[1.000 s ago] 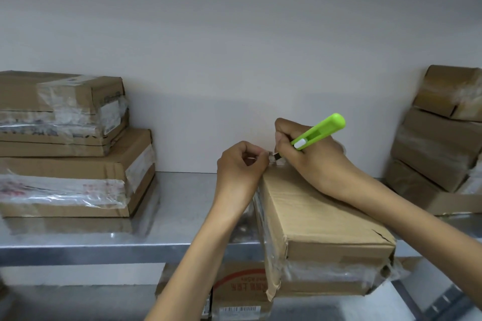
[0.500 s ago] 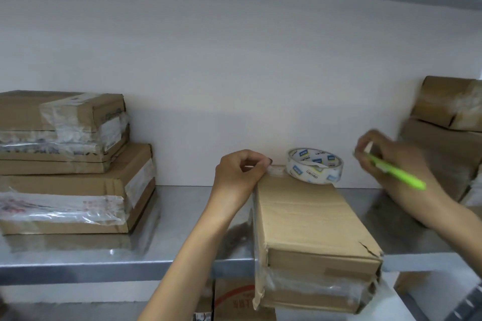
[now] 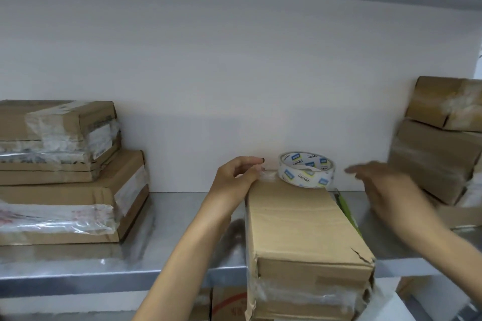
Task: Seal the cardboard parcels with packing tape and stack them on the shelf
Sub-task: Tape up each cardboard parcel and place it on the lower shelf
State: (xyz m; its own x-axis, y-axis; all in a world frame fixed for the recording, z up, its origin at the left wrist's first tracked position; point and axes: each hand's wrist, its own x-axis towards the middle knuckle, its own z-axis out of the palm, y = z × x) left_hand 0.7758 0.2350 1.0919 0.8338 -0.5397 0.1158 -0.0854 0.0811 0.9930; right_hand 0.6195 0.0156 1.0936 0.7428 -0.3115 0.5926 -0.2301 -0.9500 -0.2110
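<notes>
— On the metal shelf, what?
— Left stack and right stack of taped boxes. Between them, cardboard parcel lying flat, near end overhanging the front edge.
— Hands?
— Left hand curled, gripping the parcel's far left corner over clear tape. Right hand blurred, fingers straight, holding nothing, just right of the tape roll on the parcel's far end. Green cutter on the shelf, just beside the parcel's right side.
</notes>
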